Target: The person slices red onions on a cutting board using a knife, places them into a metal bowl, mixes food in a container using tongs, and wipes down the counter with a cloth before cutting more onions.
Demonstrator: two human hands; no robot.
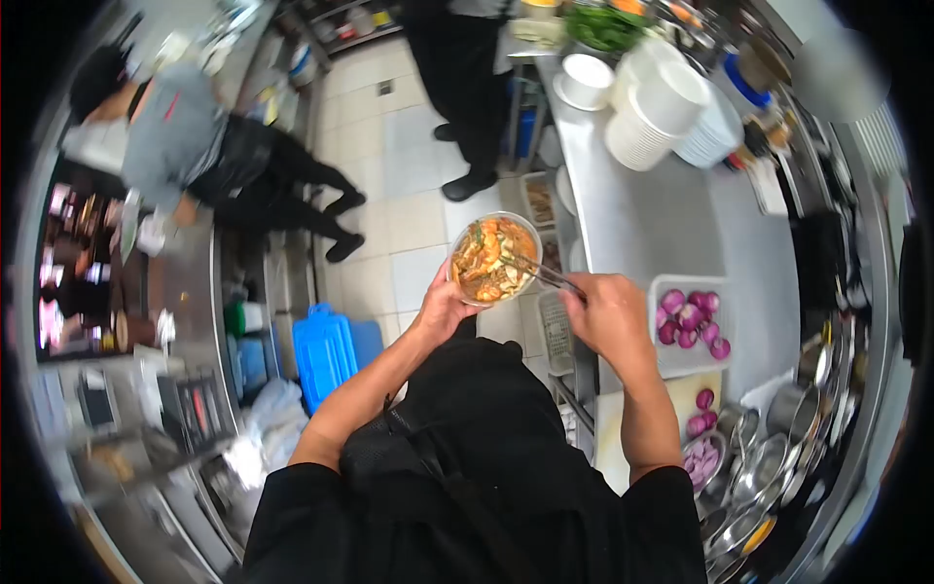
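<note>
My left hand (446, 304) is closed on the rim and side of a round bowl (532, 230), holding it up in front of me over the floor. Orange-red saucy food (489, 261) with paler yellowish pieces and some green bits fills it. My right hand (613, 313) grips metal tongs (550, 275), whose tips reach into the food from the right. Just right of that hand, a white tray (671, 362) of peeled purple onions (689, 319) rests on the steel counter.
Stacked white tubs (654, 117) stand on the steel counter (647, 209). A cutting board (615, 428) and cut onion (702, 459) lie near my right elbow. A blue bin (331, 355) is on the left. Two people (185, 127) stand ahead on the tiled floor (413, 185).
</note>
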